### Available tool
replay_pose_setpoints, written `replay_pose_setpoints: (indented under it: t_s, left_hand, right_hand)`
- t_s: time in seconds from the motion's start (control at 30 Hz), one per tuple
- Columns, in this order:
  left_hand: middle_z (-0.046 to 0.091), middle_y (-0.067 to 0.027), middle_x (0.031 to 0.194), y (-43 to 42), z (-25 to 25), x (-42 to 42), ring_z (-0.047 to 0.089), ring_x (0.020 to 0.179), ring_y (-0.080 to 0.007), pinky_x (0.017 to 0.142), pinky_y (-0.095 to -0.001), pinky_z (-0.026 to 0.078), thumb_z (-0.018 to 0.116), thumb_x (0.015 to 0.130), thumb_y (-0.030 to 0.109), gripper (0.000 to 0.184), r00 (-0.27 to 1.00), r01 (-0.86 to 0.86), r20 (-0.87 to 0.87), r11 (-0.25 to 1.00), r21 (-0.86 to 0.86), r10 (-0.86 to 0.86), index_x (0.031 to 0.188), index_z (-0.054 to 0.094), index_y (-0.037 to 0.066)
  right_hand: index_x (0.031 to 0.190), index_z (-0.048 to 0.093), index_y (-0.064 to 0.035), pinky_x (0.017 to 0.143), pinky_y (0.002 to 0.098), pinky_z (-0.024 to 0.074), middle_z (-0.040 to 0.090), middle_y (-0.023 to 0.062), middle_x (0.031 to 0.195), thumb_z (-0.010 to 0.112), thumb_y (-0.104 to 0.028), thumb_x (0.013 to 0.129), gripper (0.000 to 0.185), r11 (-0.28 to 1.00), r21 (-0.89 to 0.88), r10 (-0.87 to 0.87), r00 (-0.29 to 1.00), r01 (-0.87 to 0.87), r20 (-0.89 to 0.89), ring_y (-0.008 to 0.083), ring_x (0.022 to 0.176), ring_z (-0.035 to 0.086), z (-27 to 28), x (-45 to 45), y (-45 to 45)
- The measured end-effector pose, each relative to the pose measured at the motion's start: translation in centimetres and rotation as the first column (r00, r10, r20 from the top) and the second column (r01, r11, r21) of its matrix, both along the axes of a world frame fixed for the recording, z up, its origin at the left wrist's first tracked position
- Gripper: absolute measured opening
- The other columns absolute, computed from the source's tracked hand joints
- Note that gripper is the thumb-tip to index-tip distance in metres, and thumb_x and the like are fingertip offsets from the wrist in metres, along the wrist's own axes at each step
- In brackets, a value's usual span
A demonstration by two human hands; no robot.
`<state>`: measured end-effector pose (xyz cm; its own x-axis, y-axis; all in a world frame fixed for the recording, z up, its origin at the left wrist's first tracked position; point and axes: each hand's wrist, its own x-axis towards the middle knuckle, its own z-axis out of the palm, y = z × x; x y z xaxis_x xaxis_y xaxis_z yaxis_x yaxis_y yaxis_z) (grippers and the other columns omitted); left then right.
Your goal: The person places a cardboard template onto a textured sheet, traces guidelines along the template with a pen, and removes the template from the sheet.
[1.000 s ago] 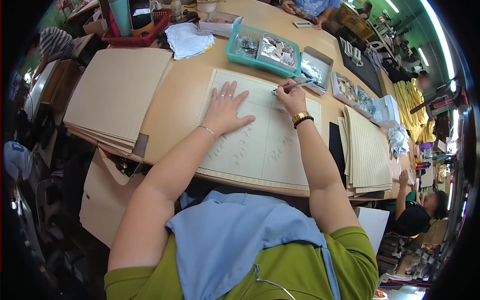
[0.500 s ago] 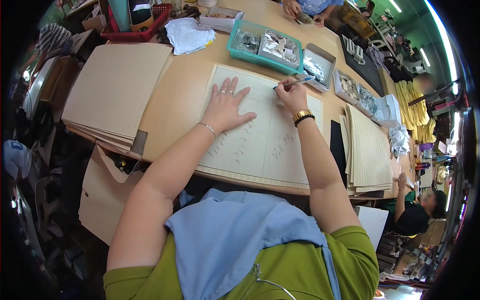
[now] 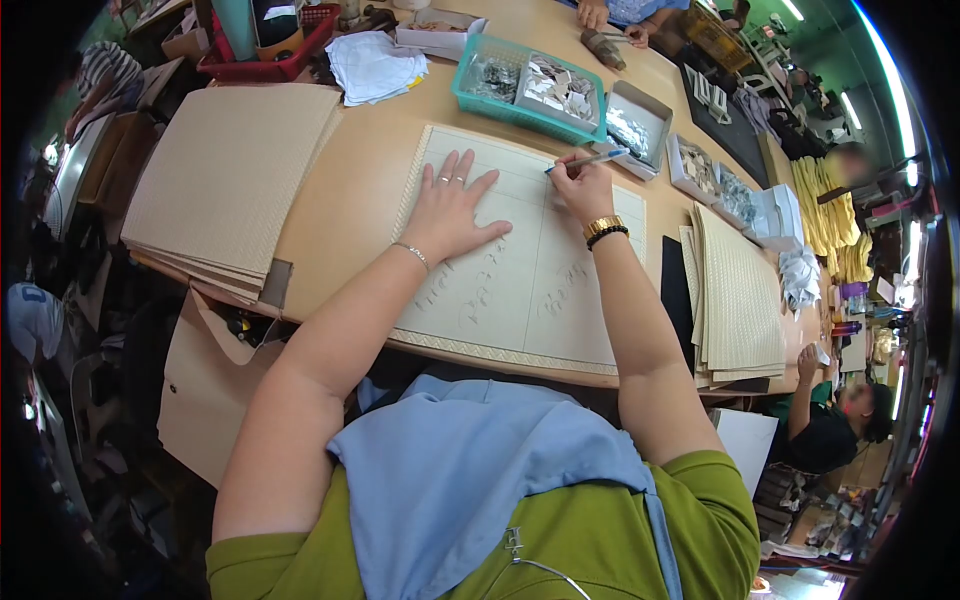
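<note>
On the table in front of me lies a pale board (image 3: 500,310) with ruled lines and handwritten marks; a patterned cream sheet (image 3: 470,349) shows around its edges. My left hand (image 3: 450,208) rests flat on the board's upper left part, fingers spread, holding nothing. A pen (image 3: 606,158) with a blue tip is gripped in my right hand (image 3: 583,190), its point at the board's upper middle, beside a drawn line. The fingers of that hand are closed around the pen.
Stacks of textured cream sheets lie left (image 3: 230,170) and right (image 3: 735,300). Beyond the board are a teal basket (image 3: 530,122) of small pieces, an open box (image 3: 650,112) and a white cloth (image 3: 375,68). Across the table a co-worker's hands (image 3: 594,14) show.
My hands and the pen stay almost in place. Across the table, the co-worker's hands have shifted and a brownish object now lies on the tabletop near them.
</note>
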<state>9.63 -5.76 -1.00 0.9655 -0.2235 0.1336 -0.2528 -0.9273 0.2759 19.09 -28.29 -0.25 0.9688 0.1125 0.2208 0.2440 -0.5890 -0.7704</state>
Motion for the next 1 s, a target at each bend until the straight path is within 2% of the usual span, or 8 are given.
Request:
replay_pose_setpoints:
  t_s: [0.13, 0.23, 0.37, 0.47, 0.7, 1.0]
  left_hand:
    - [0.022, -0.0193, 0.155, -0.1, 0.4, 0.1, 0.016, 0.145, -0.0368, 0.114, -0.0591, 0.015, 0.055, 0.080, 0.070, 0.084, 1.000, 0.002, -0.028, 1.000, 0.016, -0.001, 0.146, 0.038, 0.022]
    - [0.023, -0.0198, 0.155, -0.2, 0.3, 0.2, 0.017, 0.144, -0.0372, 0.113, -0.0596, 0.015, 0.056, 0.079, 0.069, 0.084, 1.000, 0.011, -0.007, 1.000, 0.024, -0.011, 0.145, 0.039, 0.021]
    - [0.025, -0.0213, 0.154, -0.3, 0.4, 0.3, 0.018, 0.144, -0.0375, 0.114, -0.0591, 0.014, 0.057, 0.078, 0.068, 0.083, 1.000, 0.009, -0.006, 0.999, 0.039, -0.009, 0.145, 0.040, 0.020]
    - [0.025, -0.0210, 0.154, -0.3, 0.0, 0.3, 0.017, 0.144, -0.0375, 0.113, -0.0598, 0.014, 0.057, 0.078, 0.069, 0.084, 1.000, 0.010, 0.002, 0.999, 0.047, -0.010, 0.145, 0.039, 0.021]
    - [0.024, -0.0209, 0.154, -0.2, -0.2, 0.3, 0.018, 0.144, -0.0379, 0.113, -0.0604, 0.015, 0.057, 0.079, 0.069, 0.083, 1.000, 0.012, 0.017, 0.999, 0.040, -0.013, 0.145, 0.039, 0.022]
    - [0.027, -0.0226, 0.153, -0.2, -0.2, 0.2, 0.018, 0.144, -0.0384, 0.113, -0.0602, 0.015, 0.058, 0.077, 0.068, 0.084, 0.999, 0.015, 0.033, 1.000, 0.013, -0.015, 0.143, 0.042, 0.020]
  right_hand:
    - [0.083, 0.063, -0.0010, 0.059, 0.0278, 0.0481, 0.064, 0.0065, 0.066, 0.066, -0.020, 0.079, 0.020, 0.999, 0.042, 0.022, 1.000, -0.021, -0.020, 0.0122, 0.060, 0.059, -0.1, 0.2, -0.6]
    - [0.082, 0.063, -0.0014, 0.059, 0.0282, 0.0476, 0.064, 0.0061, 0.067, 0.067, -0.022, 0.079, 0.021, 0.974, 0.213, -0.076, 0.997, 0.078, -0.019, 0.0119, 0.061, 0.058, -1.0, 0.6, -1.6]
    - [0.081, 0.062, -0.0014, 0.058, 0.0283, 0.0467, 0.063, 0.0054, 0.066, 0.066, -0.022, 0.079, 0.022, 0.968, 0.240, -0.049, 0.996, 0.066, -0.076, 0.0116, 0.060, 0.057, -1.7, 0.6, -1.7]
    - [0.081, 0.062, -0.0016, 0.058, 0.0280, 0.0465, 0.063, 0.0062, 0.064, 0.066, -0.022, 0.079, 0.021, 0.991, 0.127, -0.029, 0.999, 0.033, -0.034, 0.0118, 0.059, 0.057, -0.7, 0.1, -1.5]
    - [0.085, 0.063, -0.0029, 0.060, 0.0310, 0.0498, 0.064, 0.0102, 0.065, 0.063, -0.021, 0.080, 0.019, 1.000, 0.018, 0.004, 0.999, -0.003, -0.045, 0.0185, 0.060, 0.062, 0.9, -0.7, -0.8]
    - [0.088, 0.063, -0.0044, 0.062, 0.0334, 0.0507, 0.064, 0.0124, 0.067, 0.062, -0.023, 0.081, 0.019, 0.999, -0.037, 0.014, 0.998, -0.016, -0.061, 0.0224, 0.062, 0.064, 0.8, -0.5, -0.9]
